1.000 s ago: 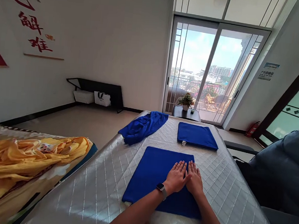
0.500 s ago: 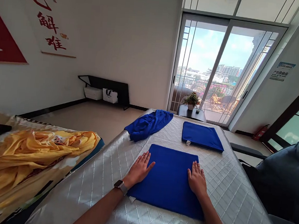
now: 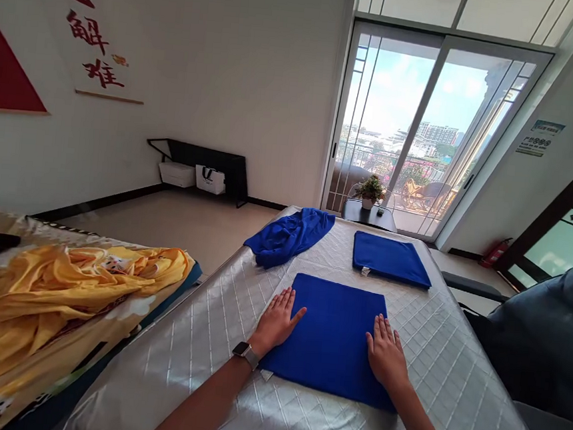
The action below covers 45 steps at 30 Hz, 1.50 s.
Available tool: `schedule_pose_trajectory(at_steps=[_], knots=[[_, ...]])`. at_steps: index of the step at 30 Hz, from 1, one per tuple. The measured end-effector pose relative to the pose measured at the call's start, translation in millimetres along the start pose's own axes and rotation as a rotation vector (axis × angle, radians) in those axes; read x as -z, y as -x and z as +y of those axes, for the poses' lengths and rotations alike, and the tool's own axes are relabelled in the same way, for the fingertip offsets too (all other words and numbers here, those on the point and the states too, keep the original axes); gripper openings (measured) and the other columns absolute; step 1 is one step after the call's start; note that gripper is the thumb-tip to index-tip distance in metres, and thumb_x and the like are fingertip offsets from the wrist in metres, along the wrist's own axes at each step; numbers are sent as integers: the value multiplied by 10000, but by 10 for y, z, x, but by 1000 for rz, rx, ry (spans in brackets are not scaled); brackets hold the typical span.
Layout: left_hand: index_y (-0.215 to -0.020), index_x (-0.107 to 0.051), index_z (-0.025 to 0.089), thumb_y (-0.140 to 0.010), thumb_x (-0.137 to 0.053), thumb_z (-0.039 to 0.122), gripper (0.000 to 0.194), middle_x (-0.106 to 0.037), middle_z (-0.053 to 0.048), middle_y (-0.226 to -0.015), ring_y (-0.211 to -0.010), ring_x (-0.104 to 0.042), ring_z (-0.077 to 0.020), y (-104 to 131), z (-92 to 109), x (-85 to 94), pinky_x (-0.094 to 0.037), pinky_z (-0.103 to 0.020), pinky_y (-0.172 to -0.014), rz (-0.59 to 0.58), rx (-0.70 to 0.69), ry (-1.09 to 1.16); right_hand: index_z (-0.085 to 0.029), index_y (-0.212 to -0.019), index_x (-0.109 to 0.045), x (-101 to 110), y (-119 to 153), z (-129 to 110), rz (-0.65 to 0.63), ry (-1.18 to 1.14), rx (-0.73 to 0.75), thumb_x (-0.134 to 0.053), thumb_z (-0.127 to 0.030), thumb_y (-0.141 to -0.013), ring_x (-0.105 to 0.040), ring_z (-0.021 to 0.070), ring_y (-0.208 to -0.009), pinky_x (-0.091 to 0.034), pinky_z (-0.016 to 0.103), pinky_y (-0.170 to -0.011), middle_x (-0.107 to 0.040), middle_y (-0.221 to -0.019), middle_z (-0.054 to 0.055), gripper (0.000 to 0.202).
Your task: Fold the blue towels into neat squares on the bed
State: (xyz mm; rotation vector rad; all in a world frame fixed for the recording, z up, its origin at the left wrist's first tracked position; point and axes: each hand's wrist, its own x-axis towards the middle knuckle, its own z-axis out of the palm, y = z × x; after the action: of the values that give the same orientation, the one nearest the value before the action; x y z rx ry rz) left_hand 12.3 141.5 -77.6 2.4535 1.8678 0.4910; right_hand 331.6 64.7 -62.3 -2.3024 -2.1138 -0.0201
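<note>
Blue fabric, plain and smooth, forms the near cloth (image 3: 331,343), which lies flat on the near half of the silver quilted surface (image 3: 205,342), the reference for all places below. Its sides look straight and its corners squared; a small white tag (image 3: 266,374) protrudes at the near left corner. Whether it is 1 layer or several cannot be told. The 2 hands are apart, fingers extended, grasping nothing: the left hand (image 3: 276,318) rests palm down over the cloth's left edge, and the right hand (image 3: 387,351) lies likewise at its right edge. A watch (image 3: 241,349) is worn on the left wrist. On the far right part of the silver surface lies a second flat blue cloth (image 3: 390,256), also neat, its label showing. On the far left part lies a crumpled blue cloth (image 3: 292,235), loosely heaped. Assessment: of 3 blue pieces, 2 appear to be in order, the near one probably at the smoothing stage with little left to correct; the third is not yet flattened. Left of the silver surface, a yellow cloth (image 3: 104,283) lies rumpled. Beyond its far end stands a potted plant (image 3: 370,189); to its right, a dark armchair (image 3: 541,338).
</note>
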Motion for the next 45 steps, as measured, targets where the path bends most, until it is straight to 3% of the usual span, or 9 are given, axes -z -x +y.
schedule_pose_trajectory(at_steps=[6,11,14,20,22,24,28,40,45], knots=[[-1565,-323,65,-1005,-221,669,830,-335,-172,-1618,-1510,-299,-281,-7,-14,5,-257,-476,-1242,22,-9,-28,-94,-1596,-205,-139,500,-24,2,-94,7,-167,-470,-1031,-113,204,-1549,-117,428,-1256,-125,-1672,80,680],[-1566,-325,69,-1004,-229,666,826,-355,-180,-1608,-1513,-282,-306,-4,102,89,-239,-510,-1245,77,9,-52,-74,-1586,-222,-167,582,-40,-7,-148,35,-194,-418,-1029,-115,209,-1547,-131,427,-1256,-130,-1666,84,655],[-1571,-323,97,-1019,-229,640,780,-349,-159,-1614,-1512,-288,-292,56,489,123,-277,-500,-1236,39,-94,-5,-73,-1586,-222,-141,569,-44,-11,-173,19,-207,-405,-1028,-108,214,-1547,-132,429,-1257,-139,-1665,88,649],[-1595,-258,139,-1051,-221,562,690,-273,-114,-1646,-1534,-224,-231,269,1678,29,-251,-434,-1252,-97,-484,154,-93,-1576,-272,-101,613,-26,-30,-161,44,-216,-339,-1021,-109,221,-1546,-120,447,-1257,-146,-1660,85,610],[-1600,-236,148,-1056,-204,549,677,-249,-102,-1652,-1539,-202,-219,318,1902,-12,-224,-422,-1260,-143,-538,195,-129,-1578,-280,-96,632,-19,-38,-154,34,-224,-302,-1011,-109,211,-1545,-112,441,-1258,-143,-1660,60,595],[-1603,-222,152,-1057,-189,549,676,-241,-96,-1654,-1541,-198,-213,353,1959,-43,-215,-418,-1263,-182,-542,213,-170,-1580,-283,-98,641,-13,-34,-163,27,-231,-317,-1012,-112,206,-1545,-113,444,-1258,-141,-1661,38,589],[-1604,-206,165,-1047,-214,580,695,-235,-91,-1656,-1534,-228,-228,414,1661,-56,-244,-431,-1255,-197,-490,176,-124,-1581,-263,-110,635,-10,-35,-185,30,-216,-372,-1023,-103,222,-1546,-124,457,-1257,-134,-1660,59,612],[-1599,-84,200,-1013,-299,632,759,-267,-86,-1651,-1515,-285,-274,1043,40,35,-294,-511,-1225,-16,-13,-43,-96,-1579,-285,-190,650,0,30,-218,34,-186,-412,-1020,-126,224,-1545,-136,477,-1257,-166,-1662,81,649],[-1597,-22,235,-1020,-323,589,741,-303,-81,-1639,-1495,-331,-275,1256,-252,71,-328,-510,-1207,7,59,-33,-123,-1578,-310,-263,739,55,49,-191,18,-204,-438,-1011,-122,222,-1545,-147,491,-1255,-190,-1659,67,657]])
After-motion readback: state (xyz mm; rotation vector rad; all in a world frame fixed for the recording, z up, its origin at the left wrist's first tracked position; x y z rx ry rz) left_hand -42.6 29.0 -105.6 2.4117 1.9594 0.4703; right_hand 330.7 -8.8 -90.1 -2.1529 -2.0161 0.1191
